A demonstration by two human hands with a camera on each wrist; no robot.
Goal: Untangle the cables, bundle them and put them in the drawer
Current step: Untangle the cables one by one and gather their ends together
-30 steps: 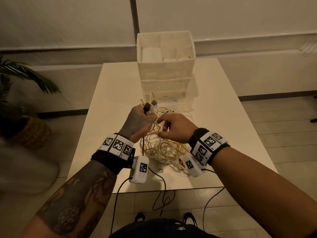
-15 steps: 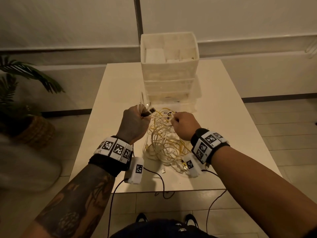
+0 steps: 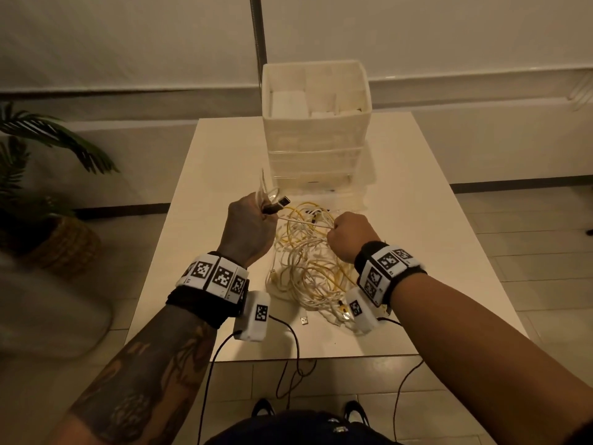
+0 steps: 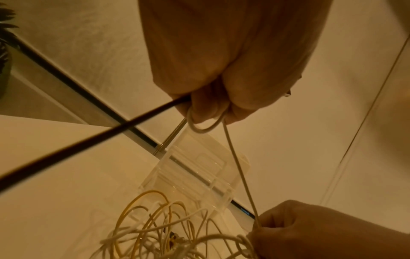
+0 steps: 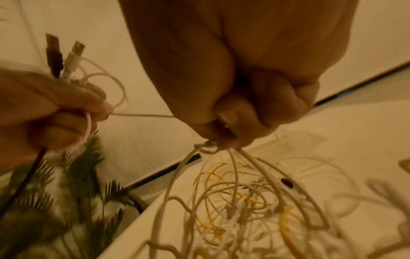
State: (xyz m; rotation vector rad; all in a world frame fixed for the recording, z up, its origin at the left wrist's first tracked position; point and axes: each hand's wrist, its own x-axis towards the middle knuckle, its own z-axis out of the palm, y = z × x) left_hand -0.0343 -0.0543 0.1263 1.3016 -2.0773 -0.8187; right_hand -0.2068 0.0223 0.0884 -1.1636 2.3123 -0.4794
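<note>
A tangle of white and yellow cables (image 3: 308, 261) lies on the white table (image 3: 426, 220) between my wrists. My left hand (image 3: 248, 228) grips looped white cable and a black cable, with two USB plugs (image 5: 64, 52) sticking up out of the fist. My right hand (image 3: 348, 234) is a fist clenched on a knot of white cables (image 5: 206, 145) lifted from the pile. One white cable (image 4: 239, 173) runs taut between the two hands. A white drawer unit (image 3: 316, 130) stands behind the pile, its bottom drawer (image 3: 321, 184) pulled out.
A loose USB plug (image 3: 304, 320) lies near the table's front edge. A potted plant in a woven basket (image 3: 61, 245) stands on the floor to the left. The wrist cameras' black leads (image 3: 288, 348) hang over the front edge.
My hands have drawn apart, left going left and right going right, and the white cable between them has pulled taut. The right hand has closed into a fist.
</note>
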